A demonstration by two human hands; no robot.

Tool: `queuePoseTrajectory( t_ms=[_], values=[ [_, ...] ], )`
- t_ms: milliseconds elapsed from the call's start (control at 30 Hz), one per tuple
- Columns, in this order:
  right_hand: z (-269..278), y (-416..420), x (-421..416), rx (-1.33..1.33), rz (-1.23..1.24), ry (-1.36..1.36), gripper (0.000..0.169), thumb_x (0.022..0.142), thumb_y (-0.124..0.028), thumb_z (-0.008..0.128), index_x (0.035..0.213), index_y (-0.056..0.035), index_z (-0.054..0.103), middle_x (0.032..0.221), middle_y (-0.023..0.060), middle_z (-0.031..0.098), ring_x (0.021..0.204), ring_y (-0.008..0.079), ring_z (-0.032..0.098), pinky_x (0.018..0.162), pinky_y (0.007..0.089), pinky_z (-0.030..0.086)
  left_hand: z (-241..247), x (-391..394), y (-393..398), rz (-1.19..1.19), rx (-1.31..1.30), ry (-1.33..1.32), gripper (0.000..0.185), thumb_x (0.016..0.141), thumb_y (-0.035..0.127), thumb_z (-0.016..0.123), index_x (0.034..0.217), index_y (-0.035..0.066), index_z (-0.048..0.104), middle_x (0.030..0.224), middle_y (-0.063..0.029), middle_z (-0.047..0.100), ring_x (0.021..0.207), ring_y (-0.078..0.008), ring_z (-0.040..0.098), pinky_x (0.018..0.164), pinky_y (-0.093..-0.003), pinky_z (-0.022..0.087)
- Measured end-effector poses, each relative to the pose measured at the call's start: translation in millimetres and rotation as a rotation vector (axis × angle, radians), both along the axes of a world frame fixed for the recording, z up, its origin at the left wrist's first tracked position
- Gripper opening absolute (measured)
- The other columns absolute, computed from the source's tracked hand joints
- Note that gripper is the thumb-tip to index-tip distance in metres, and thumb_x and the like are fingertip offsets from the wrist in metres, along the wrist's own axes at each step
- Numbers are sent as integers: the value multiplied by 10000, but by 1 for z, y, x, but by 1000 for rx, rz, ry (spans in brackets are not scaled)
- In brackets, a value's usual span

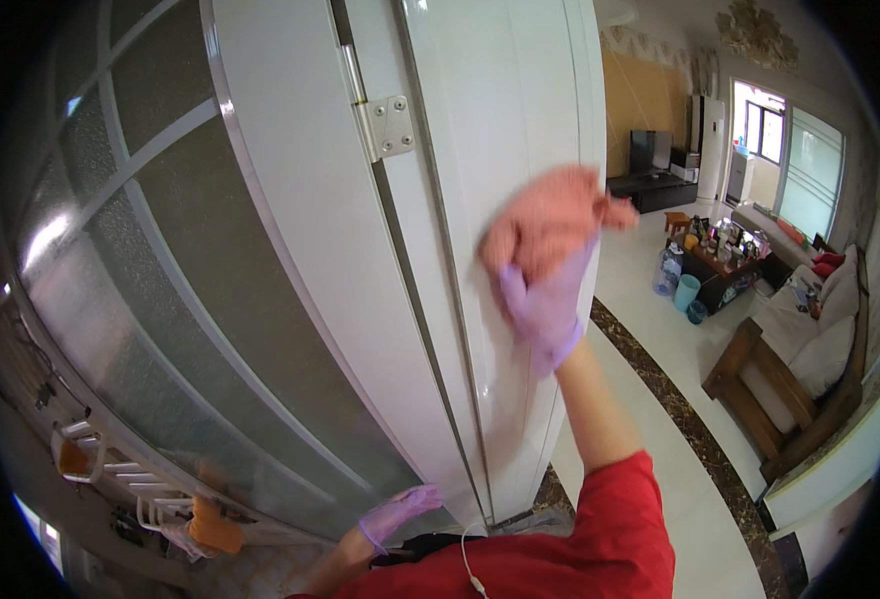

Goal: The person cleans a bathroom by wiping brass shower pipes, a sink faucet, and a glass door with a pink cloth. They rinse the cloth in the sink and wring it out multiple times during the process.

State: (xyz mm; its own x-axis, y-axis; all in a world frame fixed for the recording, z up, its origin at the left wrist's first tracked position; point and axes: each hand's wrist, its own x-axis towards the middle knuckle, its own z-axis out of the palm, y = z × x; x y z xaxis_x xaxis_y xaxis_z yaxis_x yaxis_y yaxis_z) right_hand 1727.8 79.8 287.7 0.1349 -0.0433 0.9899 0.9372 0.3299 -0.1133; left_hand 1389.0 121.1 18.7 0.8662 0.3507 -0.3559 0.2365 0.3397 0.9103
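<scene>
My right hand (549, 303), in a thin purple glove, presses a pinkish-orange cloth (549, 221) against the white door frame (515, 97). The cloth looks slightly blurred. Low in the view, my left hand (410, 505), also in a purple glove, is beside the lower part of the white door (283, 150) with textured glass panes (215, 247); its fingers are seen from the side, and whether they touch the door cannot be told. A metal hinge (385, 127) joins door and frame, to the left of the cloth.
On the right lies a living room with a wooden sofa (766, 382), a cluttered coffee table (721, 262), a large water bottle (667, 269) and a light-blue bin (686, 292). At lower left stands a metal rack or ladder (129, 472) near an orange cloth (211, 524).
</scene>
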Motion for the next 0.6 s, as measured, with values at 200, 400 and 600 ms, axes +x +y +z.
queuePoseTrajectory(
  t_ms=[200, 400, 600],
  values=[
    [57, 8, -9, 210, -35, 149, 697, 733, -275, 755, 1276, 3, 419, 1332, 245, 399, 1285, 445, 327, 1137, 488, 192, -17, 6, 11, -36, 0, -9, 601, 1044, 394, 378, 1455, -40, 314, 1427, -186, 454, 1316, -260, 459, 1138, -358, 325],
    [-136, 15, -33, -141, 132, 290, 383, 769, -178, 687, 1018, -32, 436, 966, 105, 448, 927, 256, 430, 876, 370, 332, -26, -9, 16, -33, 28, 25, 591, 1047, 387, 372, 1454, -37, 320, 1421, -173, 463, 1312, -257, 464, 1131, -361, 332],
    [-366, -20, -70, -516, 294, 625, 237, 768, -147, 663, 927, -65, 508, 713, 26, 464, 761, 170, 477, 767, 392, 390, -17, 11, 18, -118, 40, 54, 610, 1041, 409, 377, 1457, -34, 320, 1436, -171, 443, 1318, -250, 455, 1129, -363, 329]
  ],
)
